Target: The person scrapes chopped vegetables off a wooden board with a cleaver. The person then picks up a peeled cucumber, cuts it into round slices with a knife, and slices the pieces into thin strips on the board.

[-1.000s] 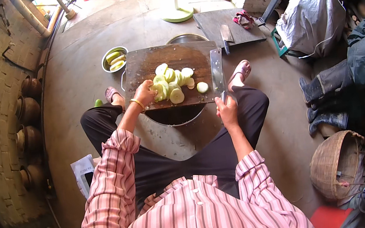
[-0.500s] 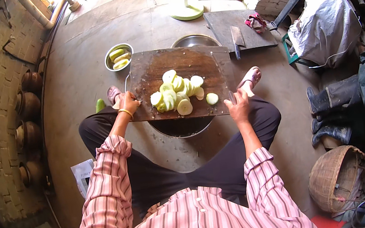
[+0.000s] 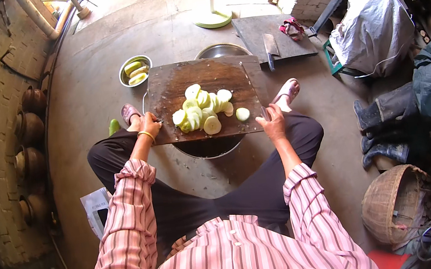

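Note:
A wooden cutting board lies across a dark round basin between my knees. Pale green slices of a cucumber-like vegetable are heaped on it, with a single round slice apart at the right. My left hand is closed on the board's near left corner, by a thin metal wire. At the near right corner, my right hand is closed round the dark handle of a knife, its thin blade seen edge-on along the board's right side.
Beyond the board stand a metal bowl of peeled vegetable pieces and a steel basin. A cleaver rests on a low board. A green vegetable lies by my left foot. Boots and a wicker basket are at right.
The whole view has shifted slightly, so everything sits a little further left. The knife now shows as a thin line along the board's right side. Both hands keep their grip.

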Tool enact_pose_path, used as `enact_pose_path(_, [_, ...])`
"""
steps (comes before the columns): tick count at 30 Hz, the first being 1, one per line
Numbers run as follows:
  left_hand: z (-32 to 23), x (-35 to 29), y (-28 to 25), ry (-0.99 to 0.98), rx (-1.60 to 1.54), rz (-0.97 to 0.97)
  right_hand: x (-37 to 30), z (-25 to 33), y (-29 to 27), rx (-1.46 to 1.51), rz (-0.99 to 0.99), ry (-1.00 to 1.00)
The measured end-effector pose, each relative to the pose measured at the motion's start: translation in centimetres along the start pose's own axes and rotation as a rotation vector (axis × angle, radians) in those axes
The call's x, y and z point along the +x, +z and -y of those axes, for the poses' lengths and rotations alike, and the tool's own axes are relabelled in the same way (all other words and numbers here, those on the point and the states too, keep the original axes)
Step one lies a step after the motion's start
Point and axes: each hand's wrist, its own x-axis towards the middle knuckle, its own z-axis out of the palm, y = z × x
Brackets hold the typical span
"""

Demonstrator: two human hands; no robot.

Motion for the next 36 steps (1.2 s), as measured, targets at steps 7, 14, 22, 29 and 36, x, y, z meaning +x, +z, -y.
enact_pose_path(7, [1.0, -3.7, -1.4, 0.049, 0.044, 0.038, -2.6, 0.4, -1.1, 0.023, 0.084, -0.050])
enact_pose_path(14, [-7.2, -7.4, -1.5, 0.284, 0.507, -0.371, -3.5, 2.3, -2.2, -0.035, 0.046, -0.045])
enact_pose_path(22, [-20.5, -12.7, 8.8, 1.238, 0.285, 0.037, -2.7, 2.6, -1.9, 0.099, -0.049, -0.038])
enact_pose_path(29, [-22.9, -10.0, 11.3, 1.251, 0.632, 0.181, -2.0, 3.1, -2.5, 0.183, -0.027, 0.083])
enact_pose_path(36, [-18.9, -4.3, 7.0, 0.867, 0.732, 0.158, -1.2, 4.2, -1.4, 0.215, 0.065, 0.048])
